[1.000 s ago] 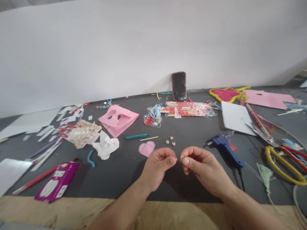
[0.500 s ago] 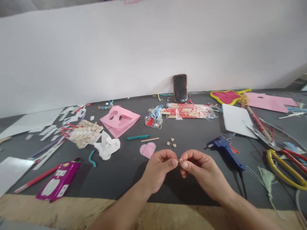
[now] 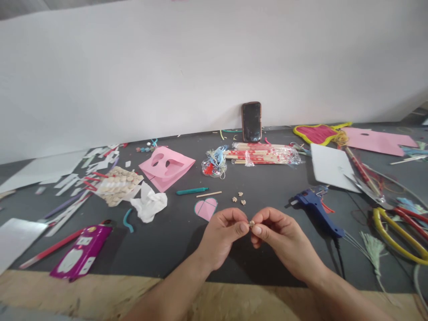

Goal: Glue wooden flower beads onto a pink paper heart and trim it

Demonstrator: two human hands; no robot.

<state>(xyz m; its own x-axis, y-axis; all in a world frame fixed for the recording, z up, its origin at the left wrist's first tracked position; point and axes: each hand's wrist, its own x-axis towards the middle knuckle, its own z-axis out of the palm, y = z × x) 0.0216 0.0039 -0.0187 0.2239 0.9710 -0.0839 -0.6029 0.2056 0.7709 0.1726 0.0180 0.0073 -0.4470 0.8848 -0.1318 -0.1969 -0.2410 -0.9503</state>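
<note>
Between the fingertips of my left hand (image 3: 224, 238) and my right hand (image 3: 282, 238) is a small beige flower-shaped bead (image 3: 252, 224). Both hands pinch it, thumb against forefinger, just above the dark mat. Three similar flower beads (image 3: 240, 198) lie on the mat right beyond my fingers. A pink paper heart (image 3: 206, 208) with a dark outline and crossing lines rests past my left hand, partly covered by it. Farther back are a thin wooden stick (image 3: 209, 195) and a teal pen-like piece (image 3: 192, 191).
A blue glue gun (image 3: 319, 213) and yellow-and-red-handled scissors (image 3: 399, 234) lie to the right. On the left are crumpled tissue (image 3: 148, 203), a purple packet (image 3: 82, 253) and a folded pink paper (image 3: 167, 167). A phone (image 3: 251, 121) leans on the white wall behind bagged sticks (image 3: 264, 154).
Almost nothing differs. Both hands keep their pinch on the flower bead in the same place, and the camera view has shifted very slightly.
</note>
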